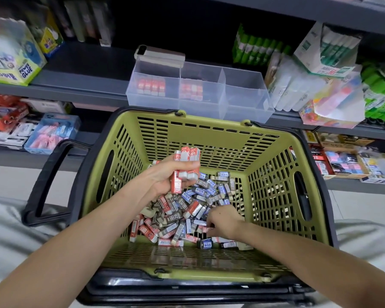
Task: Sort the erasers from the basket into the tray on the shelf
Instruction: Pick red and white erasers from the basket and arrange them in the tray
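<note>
Red erasers point(187, 153), left fingers point(179, 168) gripping, right fingers point(212, 220) pinching

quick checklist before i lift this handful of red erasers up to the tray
1. Left hand grip on the red erasers: ok, fingers curled round the bundle.
2. Handful all one kind: ok, only red sleeves show.
3. Room in the tray: ok, red rows sit low in its left and middle compartments.
4. Path: ok, tray stands just beyond the basket far rim.
5. Right hand pick secure: cannot tell, fingertips are down in the pile.
</note>
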Demonstrator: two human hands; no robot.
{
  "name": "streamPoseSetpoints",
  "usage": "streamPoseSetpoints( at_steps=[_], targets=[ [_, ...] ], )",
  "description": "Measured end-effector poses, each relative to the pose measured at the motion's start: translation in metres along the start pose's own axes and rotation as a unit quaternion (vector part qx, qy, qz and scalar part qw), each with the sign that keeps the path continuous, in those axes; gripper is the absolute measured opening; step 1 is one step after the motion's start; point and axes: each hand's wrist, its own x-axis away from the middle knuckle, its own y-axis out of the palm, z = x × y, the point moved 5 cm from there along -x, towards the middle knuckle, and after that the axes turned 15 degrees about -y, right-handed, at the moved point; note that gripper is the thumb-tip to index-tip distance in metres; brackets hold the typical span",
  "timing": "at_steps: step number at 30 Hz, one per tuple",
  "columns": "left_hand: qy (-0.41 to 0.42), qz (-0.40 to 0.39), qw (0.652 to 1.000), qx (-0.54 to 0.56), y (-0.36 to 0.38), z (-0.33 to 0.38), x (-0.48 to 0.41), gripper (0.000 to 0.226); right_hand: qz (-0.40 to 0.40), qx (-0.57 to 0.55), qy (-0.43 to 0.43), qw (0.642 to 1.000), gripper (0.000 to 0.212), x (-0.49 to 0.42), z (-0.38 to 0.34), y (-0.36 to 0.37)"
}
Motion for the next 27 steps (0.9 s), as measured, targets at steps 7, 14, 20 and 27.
streamPoseSetpoints(
  at_steps=[7, 14, 20, 27],
  targets=[
    [0.030, 0.004, 0.999, 0.015, 0.005, 0.014, 0.014, 0.041, 0.169, -0.512, 0.043, 0.841, 0.009, 0.026, 0.013, -0.052],
    [0.109, 0.013, 0.993, 0.045, 0.000, 0.054, 0.038, 0.037, 0.329, -0.741, -0.041, 0.585, 0.030, 0.042, 0.026, -0.179],
    [0.210, 0.020, 0.974, 0.079, -0.011, 0.100, 0.052, 0.018, 0.501, -0.619, 0.011, 0.605, 0.012, 0.038, 0.070, -0.259],
    [0.283, 0.015, 0.955, 0.091, -0.022, 0.149, 0.055, 0.033, 0.553, -0.373, 0.194, 0.719, 0.031, 0.003, 0.121, -0.304]
  ],
)
